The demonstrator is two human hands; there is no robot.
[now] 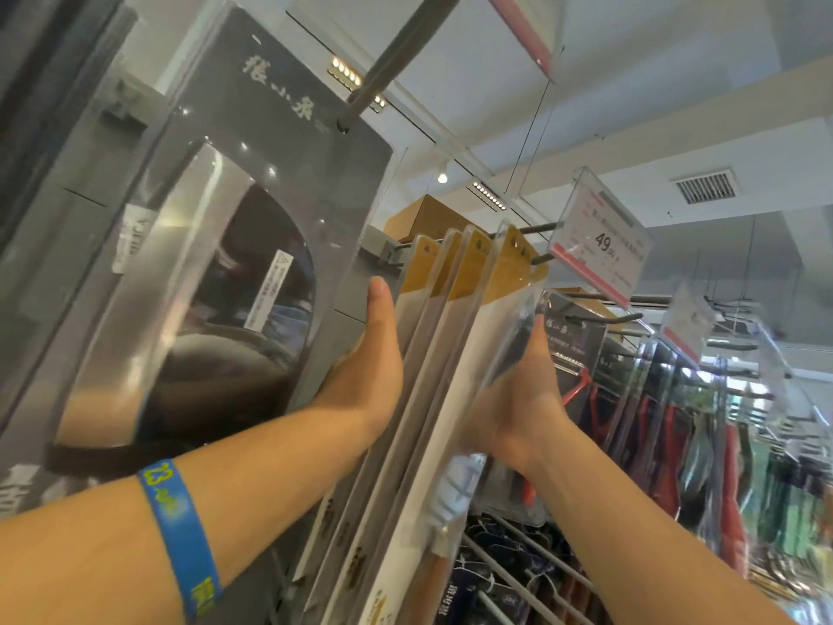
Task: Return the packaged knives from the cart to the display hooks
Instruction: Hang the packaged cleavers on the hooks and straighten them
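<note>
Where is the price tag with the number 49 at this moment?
The price tag hangs upper right of centre in the head view, at the outer end of the hook that carries the yellow-topped knife packages, above the right hand.

Four yellow-topped knife packs (474, 270), one grey pack (275, 182), two hands (366, 369), one wristband (180, 536)
</note>
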